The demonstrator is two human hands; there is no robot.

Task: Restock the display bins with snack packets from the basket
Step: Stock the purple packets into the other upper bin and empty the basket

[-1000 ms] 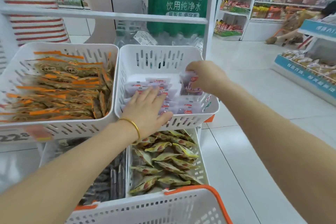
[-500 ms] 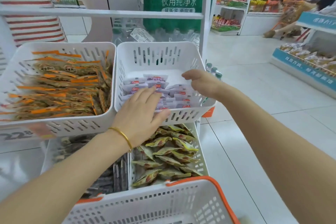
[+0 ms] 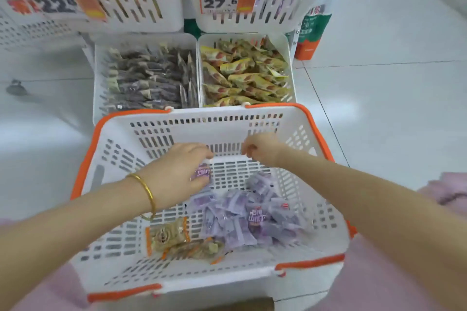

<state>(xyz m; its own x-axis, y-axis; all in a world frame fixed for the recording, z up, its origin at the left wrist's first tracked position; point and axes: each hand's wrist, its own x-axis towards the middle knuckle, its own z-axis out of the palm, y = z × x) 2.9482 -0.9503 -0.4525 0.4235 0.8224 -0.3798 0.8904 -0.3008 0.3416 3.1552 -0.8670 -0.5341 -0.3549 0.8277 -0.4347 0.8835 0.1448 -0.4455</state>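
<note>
**Back at the basket point(image 3: 87, 159)**

Both hands dropped from the top bin point(image 3: 290, 15) into it. Near-right inside lies the purple pile point(image 3: 252, 222). Mid-basket the left hand point(image 3: 174, 174) has its grip pinching one packet point(image 3: 202, 174); the right hand point(image 3: 262, 151) is curled, can't tell. A loose pinch might drop it.

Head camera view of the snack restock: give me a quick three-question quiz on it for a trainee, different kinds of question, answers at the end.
1. True or false: the left hand grips a purple snack packet inside the white slotted plastic basket with orange rim.
2. The packets in the lower right white slotted bin are: A purple, B yellow-green, C orange.
3. Fill in: in the basket, the brown orange-edged packets lie to the ___ of the purple packet heap.
Key: 1 true; 2 B; 3 left.
</note>
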